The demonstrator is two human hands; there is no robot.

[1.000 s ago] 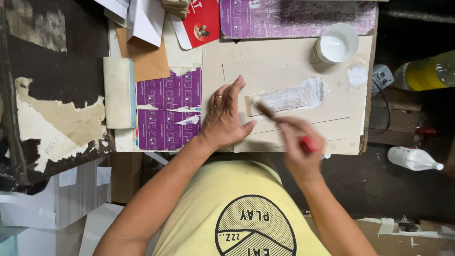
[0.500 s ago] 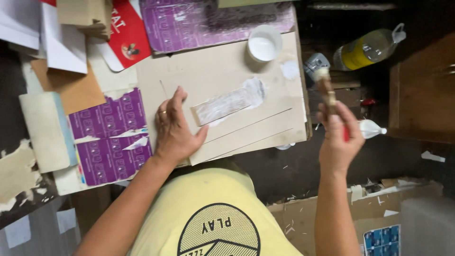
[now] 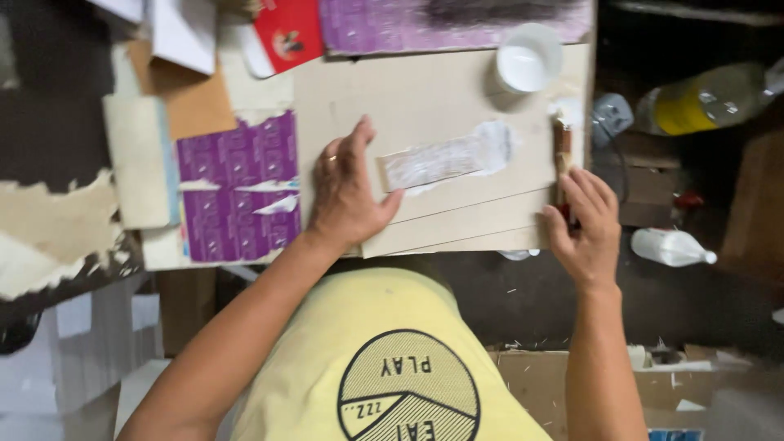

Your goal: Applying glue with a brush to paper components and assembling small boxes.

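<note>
Glue already coats the narrow strip (image 3: 445, 159) beside the left hand (image 3: 343, 192), which lies spread flat on the board stack (image 3: 425, 90); the right hand (image 3: 584, 224) pinches a brush (image 3: 562, 151) at the stack's edge, glue cup (image 3: 527, 59) beyond. Nothing looks stuck down yet.
</note>
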